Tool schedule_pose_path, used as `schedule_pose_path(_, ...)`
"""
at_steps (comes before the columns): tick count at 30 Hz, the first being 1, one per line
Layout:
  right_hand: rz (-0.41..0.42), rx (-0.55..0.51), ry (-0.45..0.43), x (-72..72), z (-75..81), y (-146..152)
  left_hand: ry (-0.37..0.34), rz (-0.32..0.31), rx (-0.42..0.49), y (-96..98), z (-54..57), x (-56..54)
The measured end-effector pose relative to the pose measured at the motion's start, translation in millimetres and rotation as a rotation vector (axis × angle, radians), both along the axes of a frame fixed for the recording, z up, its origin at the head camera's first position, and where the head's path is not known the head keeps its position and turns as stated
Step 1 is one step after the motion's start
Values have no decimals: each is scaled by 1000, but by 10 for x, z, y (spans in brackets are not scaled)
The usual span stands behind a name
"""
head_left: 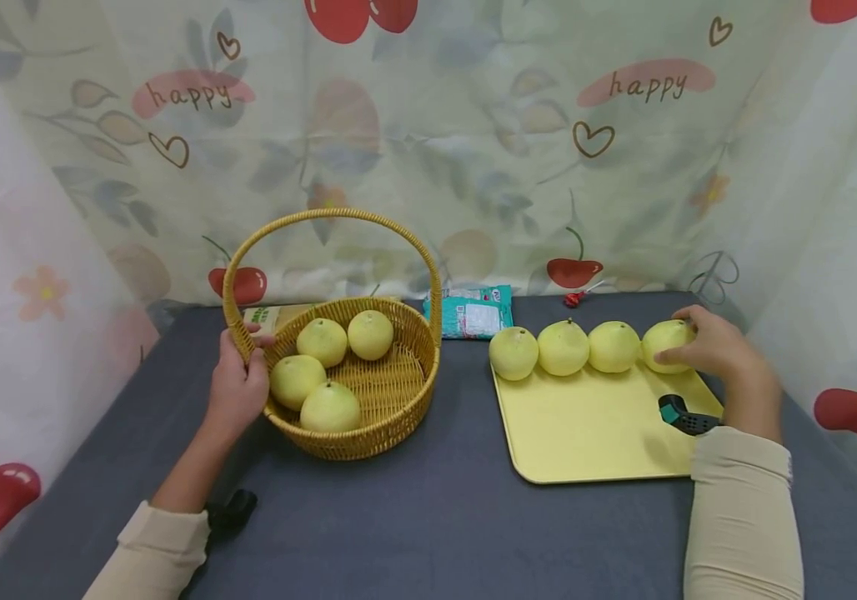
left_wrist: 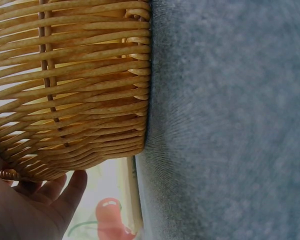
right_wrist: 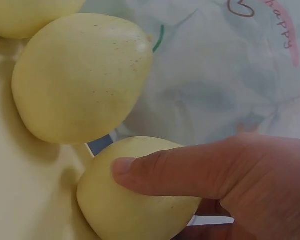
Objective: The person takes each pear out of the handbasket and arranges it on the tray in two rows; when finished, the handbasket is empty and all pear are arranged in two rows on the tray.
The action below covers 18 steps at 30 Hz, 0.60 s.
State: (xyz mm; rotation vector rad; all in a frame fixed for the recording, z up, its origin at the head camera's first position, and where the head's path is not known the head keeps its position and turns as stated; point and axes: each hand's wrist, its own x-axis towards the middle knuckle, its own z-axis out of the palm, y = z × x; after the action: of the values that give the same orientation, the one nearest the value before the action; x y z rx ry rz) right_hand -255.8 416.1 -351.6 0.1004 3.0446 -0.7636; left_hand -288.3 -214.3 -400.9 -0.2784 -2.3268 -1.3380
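Note:
A round wicker basket (head_left: 357, 446) with a tall arched handle stands left of centre, with several pale yellow pears (head_left: 331, 408) inside. My left hand (head_left: 239, 383) grips the basket at its left side, where the handle meets the rim; the left wrist view shows the fingers (left_wrist: 72, 192) at the woven wall. On the right lies a yellow tray (head_left: 593, 433), with a row of several pears (head_left: 563, 348) along its far edge. My right hand (head_left: 717, 342) holds the rightmost pear (right_wrist: 135, 200), the thumb (right_wrist: 165, 172) across it. Some right fingers are hidden behind the fruit.
A teal packet (head_left: 469, 312) lies behind the basket, towards the curtain (head_left: 428, 150). Further right is a small red-wrapped lollipop (head_left: 574, 298). A brown package (head_left: 278, 317) shows partly behind the basket. Dark grey cloth (head_left: 428, 525) covers the table.

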Motion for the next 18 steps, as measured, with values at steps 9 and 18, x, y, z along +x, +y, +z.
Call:
schedule_pose_path(9,11,-22,-29,-27,-23,-27,3,2,1,-3,-6,-9)
schedule_pose_path(18,42,16,-57,-31,68,-62,10,-4,8,-2,11,0)
